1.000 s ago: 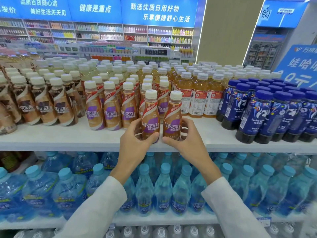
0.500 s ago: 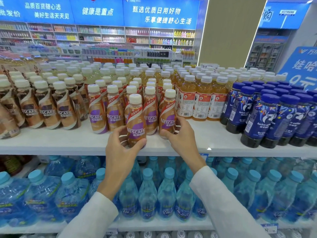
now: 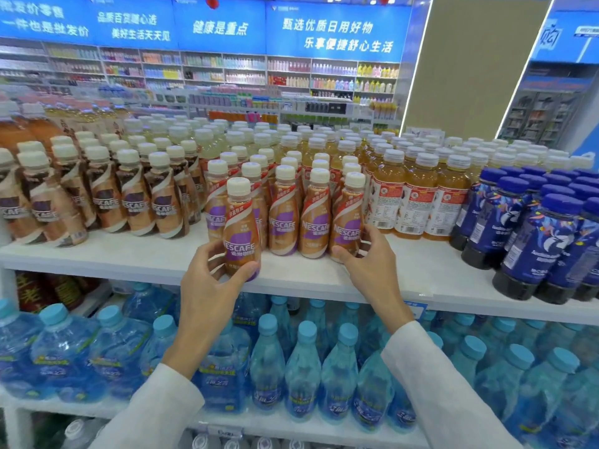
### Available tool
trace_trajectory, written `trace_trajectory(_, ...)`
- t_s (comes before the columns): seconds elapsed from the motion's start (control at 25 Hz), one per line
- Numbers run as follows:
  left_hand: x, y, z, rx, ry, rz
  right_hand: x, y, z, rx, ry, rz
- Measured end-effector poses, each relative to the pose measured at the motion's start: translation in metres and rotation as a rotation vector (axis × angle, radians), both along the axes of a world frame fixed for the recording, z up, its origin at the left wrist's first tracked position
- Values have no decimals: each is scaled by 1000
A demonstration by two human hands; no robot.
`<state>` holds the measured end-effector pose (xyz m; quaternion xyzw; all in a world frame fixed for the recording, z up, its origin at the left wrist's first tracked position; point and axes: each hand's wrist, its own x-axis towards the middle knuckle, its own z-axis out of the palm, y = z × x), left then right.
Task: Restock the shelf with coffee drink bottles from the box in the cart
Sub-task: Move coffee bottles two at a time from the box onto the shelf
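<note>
This is a shop, most likely a supermarket. A white shelf (image 3: 324,280) carries dense rows of identical coffee drink bottles (image 3: 285,218), with amber drinks (image 3: 418,202) at 1 o'clock and dark blue bottles (image 3: 534,241) at 3 o'clock. Water bottles (image 3: 301,367) pack the tier below at 6 o'clock. At 12 o'clock, stocked wall shelving (image 3: 227,72) runs beneath blue banners (image 3: 334,30) printed in Chinese.

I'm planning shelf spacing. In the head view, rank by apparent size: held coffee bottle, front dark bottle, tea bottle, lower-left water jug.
Largest: water jug.
Next: dark bottle and held coffee bottle look alike; the held one is nearer, so unranked.
Smallest: tea bottle, though it stands further back.
</note>
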<state>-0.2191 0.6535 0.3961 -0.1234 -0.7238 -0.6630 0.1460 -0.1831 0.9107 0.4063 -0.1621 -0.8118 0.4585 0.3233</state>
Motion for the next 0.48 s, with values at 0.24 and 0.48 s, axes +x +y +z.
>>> trace_trajectory(0.24,-22,-29,-2,-29,10,96,0,-2,2,-18,-6,-13)
trace_trajectory(0.48,-28,-29,-4,-38,12,116,2,-3,4,-24,2,-7)
